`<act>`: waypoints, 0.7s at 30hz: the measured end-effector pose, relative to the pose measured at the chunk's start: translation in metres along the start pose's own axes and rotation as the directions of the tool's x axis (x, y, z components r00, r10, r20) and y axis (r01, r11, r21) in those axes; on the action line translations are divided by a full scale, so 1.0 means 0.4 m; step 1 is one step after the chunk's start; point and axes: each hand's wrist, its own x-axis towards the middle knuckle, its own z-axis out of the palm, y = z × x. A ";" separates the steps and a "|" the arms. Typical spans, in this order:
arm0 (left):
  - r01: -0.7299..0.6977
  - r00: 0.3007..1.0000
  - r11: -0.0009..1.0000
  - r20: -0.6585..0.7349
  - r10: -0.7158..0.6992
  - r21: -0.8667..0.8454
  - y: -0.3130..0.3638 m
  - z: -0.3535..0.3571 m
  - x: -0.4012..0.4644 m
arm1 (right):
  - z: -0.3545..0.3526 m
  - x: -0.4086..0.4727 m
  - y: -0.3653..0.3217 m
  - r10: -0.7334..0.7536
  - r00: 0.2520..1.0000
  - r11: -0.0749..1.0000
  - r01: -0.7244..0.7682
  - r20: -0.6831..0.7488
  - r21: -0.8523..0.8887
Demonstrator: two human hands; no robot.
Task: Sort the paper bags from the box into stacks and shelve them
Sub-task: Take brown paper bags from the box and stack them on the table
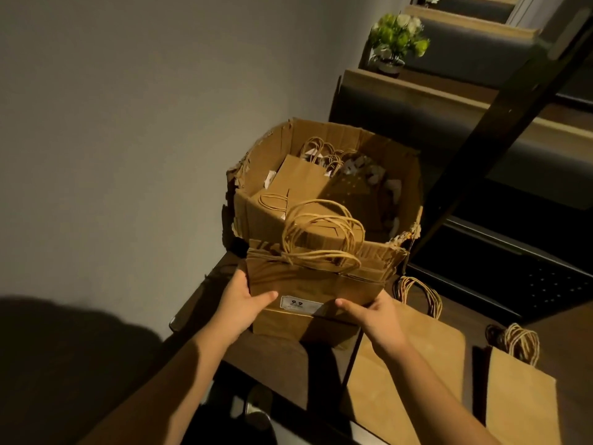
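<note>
Head view: left hand [239, 303] and right hand [373, 313] clamp a bundle of kraft paper bags [308, 284] between thumbs and fingers, just before the torn cardboard box [324, 187]. Two stacks [410, 374] lie right of the fingers; more bags remain boxed, none visibly shelved.

A shop: price-labelled paper bags [308, 293], stepped display shelves [417, 88] with potted flowers [398, 40].

a plain grey wall [144, 107] fills the left, dimly lit with a dark shadow low down; a dark wooden desk [266, 354] stands against it; behind run dark padded benches [417, 123] with pale wooden ledges [414, 88]; a potted plant [396, 43] with white flowers sits on one ledge.
</note>
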 end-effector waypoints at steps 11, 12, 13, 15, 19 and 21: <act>0.041 0.999 0.999 -0.004 -0.041 0.006 -0.013 0.009 0.023 | -0.004 0.012 0.056 0.088 0.995 0.993 -0.092 0.053 0.071; 0.038 0.999 0.999 0.003 -0.038 -0.005 -0.013 0.013 0.023 | -0.004 0.014 0.058 0.092 0.994 0.993 -0.096 0.053 0.071; 0.036 0.999 0.999 0.011 -0.036 -0.018 -0.012 0.016 0.023 | -0.004 0.016 0.061 0.097 0.994 0.993 -0.100 0.054 0.069; 0.036 0.999 0.998 0.030 -0.034 -0.058 -0.015 0.021 0.022 | -0.005 0.018 0.068 0.117 0.991 0.990 -0.121 0.065 0.069; 0.039 0.998 0.998 0.051 -0.036 -0.059 -0.025 0.024 0.019 | -0.007 0.014 0.078 0.160 0.984 0.984 -0.165 0.080 0.065; 0.041 0.998 0.998 0.047 -0.038 -0.053 -0.026 0.025 0.021 | -0.007 0.015 0.081 0.164 0.984 0.983 -0.169 0.073 0.068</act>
